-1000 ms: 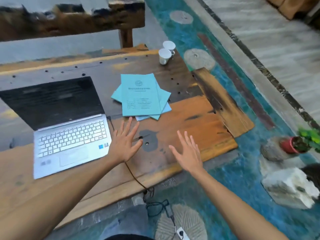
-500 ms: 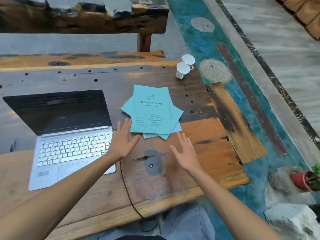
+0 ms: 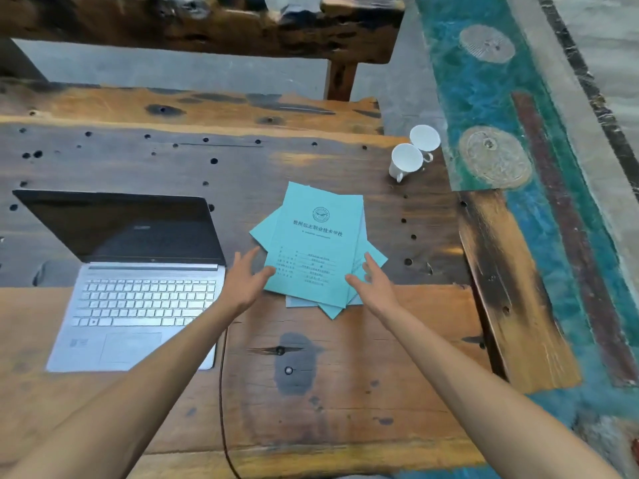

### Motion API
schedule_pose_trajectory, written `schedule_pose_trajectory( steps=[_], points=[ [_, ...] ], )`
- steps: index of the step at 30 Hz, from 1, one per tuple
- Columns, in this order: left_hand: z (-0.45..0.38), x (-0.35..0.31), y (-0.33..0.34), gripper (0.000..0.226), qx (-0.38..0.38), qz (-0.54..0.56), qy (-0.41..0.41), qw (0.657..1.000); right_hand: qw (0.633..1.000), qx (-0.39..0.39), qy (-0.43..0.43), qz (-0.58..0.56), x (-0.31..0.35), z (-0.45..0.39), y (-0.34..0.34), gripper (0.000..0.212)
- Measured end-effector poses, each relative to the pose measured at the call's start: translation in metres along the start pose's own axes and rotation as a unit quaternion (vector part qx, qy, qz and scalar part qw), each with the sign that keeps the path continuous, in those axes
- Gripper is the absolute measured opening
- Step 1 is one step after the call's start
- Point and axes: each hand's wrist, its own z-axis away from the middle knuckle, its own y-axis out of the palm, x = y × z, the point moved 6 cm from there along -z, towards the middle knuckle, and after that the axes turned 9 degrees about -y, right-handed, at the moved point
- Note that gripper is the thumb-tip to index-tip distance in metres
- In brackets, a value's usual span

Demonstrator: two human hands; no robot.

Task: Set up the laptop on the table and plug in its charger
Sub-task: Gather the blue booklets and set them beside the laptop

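Both hands have advanced since the earlier frames, away from the bare wood by the laptop's corner and up to the near edge of the teal booklets. At far left the laptop (image 3: 138, 288) sits open on the surface (image 3: 345, 402), screen dark, long axis running left to right, keyboard towards the person. Just off its right edge a thin brown charger cable (image 3: 222, 392) runs down and over the near edge of the surface; its plug end is hidden behind the left forearm, so whether it is seated cannot be told. Next comes the left hand (image 3: 242, 280), fingers (image 3: 247, 259) straight and spread, holding nothing, thumb at the lower left corner of the booklets (image 3: 311, 250). That stack lies ahead of both palms, long axis pointing away. The right hand (image 3: 375, 286) flanks its right side, likewise spread and empty. Two white cups (image 3: 413, 155) stand well beyond. Judging by this, the left hand is nearer the laptop and cable.
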Motion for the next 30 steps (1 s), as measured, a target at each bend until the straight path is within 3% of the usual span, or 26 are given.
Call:
schedule_pose_trajectory(
  steps=[9,16,25,30],
  points=[
    [-0.058,-0.004,0.025,0.050,0.010,0.037,-0.060,0.997,0.996,0.004,0.080,-0.036,-0.016,-0.061,0.001,0.079],
    [-0.083,0.008,0.026,0.021,-0.009,0.110,-0.114,0.987,0.981,-0.060,0.134,-0.126,-0.032,-0.084,0.007,0.047],
    [-0.088,0.011,0.019,0.026,0.044,0.177,-0.135,0.974,0.978,-0.051,0.150,-0.133,-0.033,-0.102,0.007,0.008],
    [-0.070,-0.001,0.031,0.042,0.115,0.195,-0.122,0.966,0.986,-0.033,0.100,-0.127,-0.012,-0.105,-0.005,0.012]
  ],
)
